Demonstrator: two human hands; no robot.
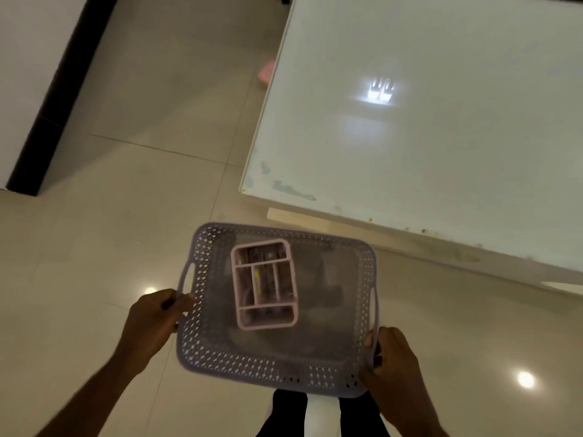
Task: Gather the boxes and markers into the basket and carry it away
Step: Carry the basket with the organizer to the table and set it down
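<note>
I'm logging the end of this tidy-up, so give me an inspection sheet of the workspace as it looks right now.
Surface: white table, top bare, stains along its near edge.
Job's things: purple basket held over the floor, beside the table; pink divided box inside it, contents blurred.
Clutter: pink object on the floor by the table's far side.
Grippers: left hand and right hand each grip a basket handle.
Cables: nothing seen.
Surroundings: glossy tiled floor, dark strip along the wall.
</note>
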